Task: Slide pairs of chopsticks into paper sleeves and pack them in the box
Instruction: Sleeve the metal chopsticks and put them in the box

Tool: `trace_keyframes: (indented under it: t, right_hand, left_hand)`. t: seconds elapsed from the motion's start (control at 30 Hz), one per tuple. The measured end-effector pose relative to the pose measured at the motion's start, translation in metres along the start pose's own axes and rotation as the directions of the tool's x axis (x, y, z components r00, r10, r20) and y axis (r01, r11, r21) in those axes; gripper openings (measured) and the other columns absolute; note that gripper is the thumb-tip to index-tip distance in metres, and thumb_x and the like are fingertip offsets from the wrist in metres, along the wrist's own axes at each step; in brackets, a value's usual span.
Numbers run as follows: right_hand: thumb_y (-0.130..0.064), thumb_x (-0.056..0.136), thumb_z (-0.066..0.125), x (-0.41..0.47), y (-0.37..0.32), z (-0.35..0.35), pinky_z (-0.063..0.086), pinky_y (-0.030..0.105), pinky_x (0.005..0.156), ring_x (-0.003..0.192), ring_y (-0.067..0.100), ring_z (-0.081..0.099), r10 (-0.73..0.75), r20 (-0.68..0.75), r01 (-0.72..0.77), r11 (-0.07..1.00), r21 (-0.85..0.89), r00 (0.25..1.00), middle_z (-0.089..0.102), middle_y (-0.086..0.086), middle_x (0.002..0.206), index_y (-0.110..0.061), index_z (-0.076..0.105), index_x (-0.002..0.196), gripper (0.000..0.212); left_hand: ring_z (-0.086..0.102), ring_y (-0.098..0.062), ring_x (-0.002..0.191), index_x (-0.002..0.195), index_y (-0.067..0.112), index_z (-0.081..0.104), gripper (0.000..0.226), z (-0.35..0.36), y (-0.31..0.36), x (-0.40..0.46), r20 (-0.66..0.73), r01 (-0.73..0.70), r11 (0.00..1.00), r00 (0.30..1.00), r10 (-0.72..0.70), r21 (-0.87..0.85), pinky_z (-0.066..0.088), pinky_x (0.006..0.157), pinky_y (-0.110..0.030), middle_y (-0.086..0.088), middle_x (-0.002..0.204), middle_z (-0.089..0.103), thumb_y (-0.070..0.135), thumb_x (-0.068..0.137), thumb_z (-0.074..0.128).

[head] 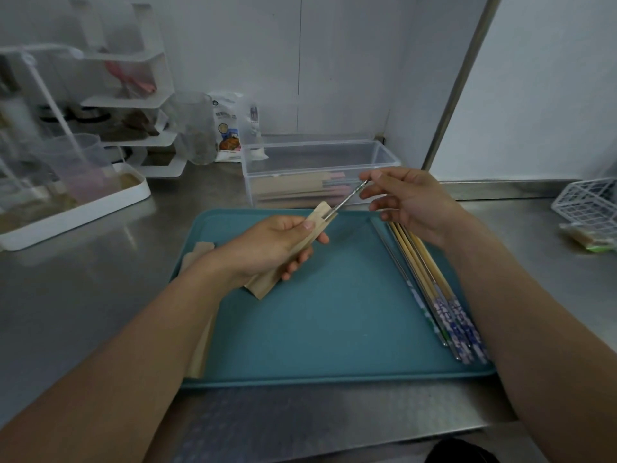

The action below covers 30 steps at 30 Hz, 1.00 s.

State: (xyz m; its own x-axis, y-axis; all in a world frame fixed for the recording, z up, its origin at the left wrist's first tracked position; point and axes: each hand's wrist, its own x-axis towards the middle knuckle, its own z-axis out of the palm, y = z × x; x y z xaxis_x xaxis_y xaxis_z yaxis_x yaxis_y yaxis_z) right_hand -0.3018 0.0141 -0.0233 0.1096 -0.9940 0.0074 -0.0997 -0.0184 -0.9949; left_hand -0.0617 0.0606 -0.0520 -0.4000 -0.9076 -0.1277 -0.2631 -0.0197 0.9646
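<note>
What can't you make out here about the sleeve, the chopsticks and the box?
- Head view: the lower part of the chopsticks is hidden inside the paper sleeve.
- The left hand covers the sleeve's middle.
- The box is translucent; its packed count is unreadable.

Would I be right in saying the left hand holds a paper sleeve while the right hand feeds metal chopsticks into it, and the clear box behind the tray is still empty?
Not quite: the head view shows the box already holds several sleeved pairs. The rest stands.
</note>
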Motion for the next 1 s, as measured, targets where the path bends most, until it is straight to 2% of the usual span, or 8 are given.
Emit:
trace_keyframes:
  t: [0.07, 0.13, 0.2, 0.3, 0.5, 0.63, 0.73, 1.0]
  right_hand:
    - [-0.038, 0.095, 0.064, -0.003, -0.005, -0.004, 0.046, 0.024, 0.057, 0.062, 0.013, 0.059, -0.063, -0.083, 0.030, 0.934, -0.355, 0.995, 0.072, 0.005, 0.079, -0.011, 0.073, 0.088, 0.030]
    - [-0.044, 0.087, 0.073, -0.005, -0.008, -0.011, 0.044, 0.026, 0.054, 0.054, 0.012, 0.055, -0.116, -0.047, 0.034, 0.610, -0.792, 0.992, 0.064, 0.002, 0.061, -0.010, 0.066, 0.064, 0.041]
    - [-0.045, 0.078, 0.080, -0.008, -0.010, -0.009, 0.036, 0.027, 0.053, 0.049, 0.014, 0.049, 0.022, 0.013, 0.004, 0.374, -0.927, 1.000, 0.053, 0.001, 0.051, -0.010, 0.055, 0.053, 0.051]
    - [-0.044, 0.073, 0.085, -0.008, -0.006, -0.002, 0.039, 0.027, 0.057, 0.055, 0.016, 0.052, 0.207, 0.036, -0.048, 0.387, -0.921, 0.978, 0.059, 0.005, 0.059, -0.001, 0.068, 0.064, 0.047]
    - [-0.026, 0.079, 0.076, -0.010, -0.004, 0.006, 0.038, 0.020, 0.050, 0.041, 0.002, 0.048, 0.195, 0.026, -0.075, 0.491, -0.868, 0.980, 0.062, -0.005, 0.047, -0.007, 0.071, 0.059, 0.028]
    - [-0.010, 0.086, 0.067, -0.009, -0.009, 0.003, 0.040, 0.020, 0.043, 0.049, 0.011, 0.050, 0.121, 0.002, -0.098, 0.818, -0.567, 0.993, 0.073, 0.009, 0.067, 0.005, 0.070, 0.085, 0.015]
    - [-0.001, 0.089, 0.067, -0.009, -0.013, 0.002, 0.041, 0.021, 0.041, 0.049, 0.015, 0.052, 0.006, 0.032, 0.001, 0.975, -0.223, 0.999, 0.074, 0.019, 0.079, -0.007, 0.059, 0.091, 0.010]
    - [0.009, 0.096, 0.047, -0.003, -0.011, -0.001, 0.050, 0.023, 0.064, 0.073, 0.014, 0.059, -0.225, 0.054, 0.185, 0.896, 0.404, 0.973, 0.069, 0.009, 0.090, -0.001, 0.065, 0.122, 0.033]
  left_hand:
    - [0.043, -0.009, 0.045, 0.106, 0.011, 0.064, 0.036, 0.000, 0.000, 0.001, -0.035, 0.005, 1.000, 0.999, -0.006, -0.023, 0.040, 0.041, -0.021, 0.001, 0.061, 0.049, 0.033, 0.105, 0.035]
    - [0.046, -0.009, 0.045, 0.106, 0.010, 0.062, 0.034, 0.000, 0.000, 0.002, -0.077, 0.014, 0.997, 0.997, -0.020, -0.077, 0.042, 0.041, -0.020, -0.001, 0.063, 0.052, 0.031, 0.105, 0.036]
    - [0.051, -0.009, 0.045, 0.102, 0.010, 0.062, 0.031, -0.001, -0.001, 0.004, -0.105, 0.019, 0.992, 0.994, -0.033, -0.128, 0.044, 0.041, -0.021, -0.002, 0.064, 0.055, 0.029, 0.105, 0.037]
    - [0.056, -0.011, 0.048, 0.100, 0.011, 0.063, 0.029, -0.003, -0.003, 0.006, -0.111, 0.030, 0.990, 0.993, -0.046, -0.141, 0.046, 0.043, -0.022, -0.004, 0.067, 0.059, 0.026, 0.105, 0.039]
    - [0.057, -0.010, 0.049, 0.100, 0.009, 0.062, 0.028, -0.003, -0.002, 0.006, -0.117, 0.042, 0.992, 0.992, -0.056, -0.115, 0.047, 0.044, -0.021, -0.003, 0.067, 0.060, 0.025, 0.105, 0.040]
    - [0.056, -0.010, 0.050, 0.100, 0.009, 0.063, 0.029, -0.004, -0.002, 0.006, -0.132, 0.050, 0.991, 0.989, -0.066, -0.121, 0.047, 0.044, -0.021, -0.003, 0.068, 0.060, 0.025, 0.105, 0.040]
    - [0.056, -0.010, 0.049, 0.099, 0.010, 0.064, 0.029, -0.004, -0.001, 0.006, -0.136, 0.055, 0.990, 0.988, -0.073, -0.130, 0.047, 0.044, -0.021, -0.003, 0.067, 0.060, 0.025, 0.105, 0.040]
    - [0.056, -0.010, 0.049, 0.099, 0.010, 0.064, 0.028, -0.003, 0.000, 0.005, -0.138, 0.054, 0.989, 0.988, -0.073, -0.138, 0.047, 0.045, -0.022, -0.002, 0.067, 0.060, 0.025, 0.105, 0.041]
